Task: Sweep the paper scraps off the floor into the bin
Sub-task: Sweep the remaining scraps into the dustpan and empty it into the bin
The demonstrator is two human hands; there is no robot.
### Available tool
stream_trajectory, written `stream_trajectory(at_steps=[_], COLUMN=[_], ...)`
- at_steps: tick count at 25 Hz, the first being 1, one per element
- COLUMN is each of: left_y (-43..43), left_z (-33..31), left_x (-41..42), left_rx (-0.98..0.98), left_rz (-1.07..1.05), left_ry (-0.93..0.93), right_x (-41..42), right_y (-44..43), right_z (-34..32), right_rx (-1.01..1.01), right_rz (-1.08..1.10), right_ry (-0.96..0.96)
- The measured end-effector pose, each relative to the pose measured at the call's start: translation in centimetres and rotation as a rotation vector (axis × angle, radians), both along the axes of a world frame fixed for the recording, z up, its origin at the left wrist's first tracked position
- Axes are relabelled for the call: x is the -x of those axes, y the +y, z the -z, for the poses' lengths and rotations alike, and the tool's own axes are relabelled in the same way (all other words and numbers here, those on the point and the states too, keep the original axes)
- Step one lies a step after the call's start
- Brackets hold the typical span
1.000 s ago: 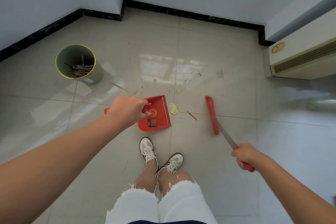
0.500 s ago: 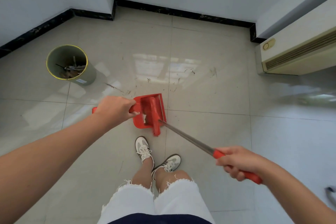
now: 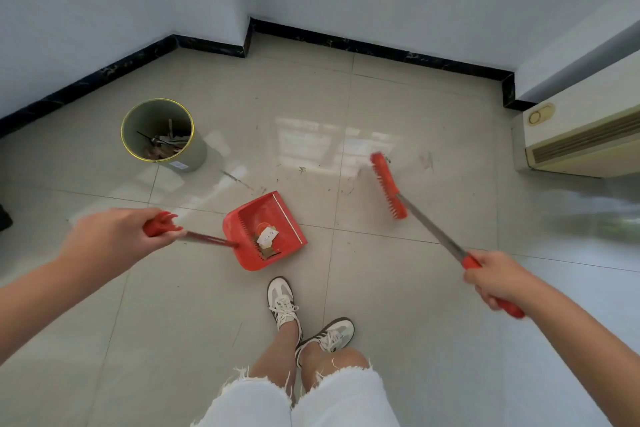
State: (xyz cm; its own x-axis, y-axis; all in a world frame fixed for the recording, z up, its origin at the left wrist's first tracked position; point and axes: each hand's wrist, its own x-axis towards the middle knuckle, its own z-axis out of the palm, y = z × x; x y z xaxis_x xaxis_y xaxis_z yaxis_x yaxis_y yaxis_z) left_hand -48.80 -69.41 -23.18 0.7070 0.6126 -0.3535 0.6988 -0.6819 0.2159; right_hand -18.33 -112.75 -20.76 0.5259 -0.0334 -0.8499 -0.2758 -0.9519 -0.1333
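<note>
My left hand (image 3: 114, 239) grips the red handle of a red dustpan (image 3: 265, 230) that sits in front of my feet. Paper scraps (image 3: 267, 238) lie inside the pan. My right hand (image 3: 497, 279) holds the red grip of a broom; its metal shaft runs up-left to the red broom head (image 3: 387, 185), which is out to the right of the pan. A round grey-green bin (image 3: 161, 133) with a yellow rim stands at the upper left, with rubbish inside. Small dark specks lie on the tiles between pan and broom head.
My two white sneakers (image 3: 304, 319) stand just behind the dustpan. A cream floor-standing air-conditioner unit (image 3: 585, 135) sits against the right wall. Black skirting (image 3: 381, 52) runs along the walls, with a corner jog behind the bin.
The broom head has left the dustpan and swung out to the right. My left hand has drawn back along the dustpan handle, and the scraps now lie in the pan.
</note>
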Motion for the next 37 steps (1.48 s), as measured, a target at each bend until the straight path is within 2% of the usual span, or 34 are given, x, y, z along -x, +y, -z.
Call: stream_trajectory(at_steps=[4, 7, 10, 12, 16, 20, 24, 27, 30, 34, 37], left_y=[3.3, 3.4, 1.9, 2.0, 2.3, 2.4, 2.6, 2.1, 1.6, 2.0, 2.7], left_z=[1.5, 2.5, 2.8, 2.6, 2.4, 2.7, 2.9, 2.5, 1.3, -0.4, -0.8], left_x=[1.8, 0.3, -1.9, -2.3, -1.3, -1.0, 0.6, 3.1, 5.4, 8.9, 11.0], left_rx=[0.025, 0.014, -0.041, -0.072, -0.070, -0.093, -0.057, -0.053, -0.040, -0.084, -0.088], left_rz=[-0.068, -0.047, -0.001, 0.001, 0.021, 0.049, 0.026, -0.009, -0.167, -0.323, -0.371], left_ry=[-0.007, 0.040, 0.053, 0.055, 0.042, 0.045, 0.036, -0.010, -0.025, -0.037, -0.008], right_x=[-6.3, -8.7, -7.5, -4.3, 5.2, 14.1, 12.6, 8.4, 6.5, 3.9, 1.4], right_y=[3.2, 6.2, 8.6, 9.4, 9.8, 12.5, 12.8, 10.7, 9.9, 12.9, 16.8], right_z=[8.2, 12.5, 13.9, 12.8, 8.3, 5.1, -0.2, -5.8, -8.0, -3.9, 1.5], right_rx=[0.055, 0.160, 0.190, 0.173, 0.064, 0.004, -0.065, -0.172, -0.218, -0.161, -0.075], right_rz=[0.023, -0.151, -0.337, -0.422, -0.395, -0.546, -0.496, -0.364, -0.285, -0.412, -0.377], right_ry=[-0.104, -0.086, 0.008, 0.064, 0.225, 0.394, 0.492, 0.493, 0.427, 0.215, 0.114])
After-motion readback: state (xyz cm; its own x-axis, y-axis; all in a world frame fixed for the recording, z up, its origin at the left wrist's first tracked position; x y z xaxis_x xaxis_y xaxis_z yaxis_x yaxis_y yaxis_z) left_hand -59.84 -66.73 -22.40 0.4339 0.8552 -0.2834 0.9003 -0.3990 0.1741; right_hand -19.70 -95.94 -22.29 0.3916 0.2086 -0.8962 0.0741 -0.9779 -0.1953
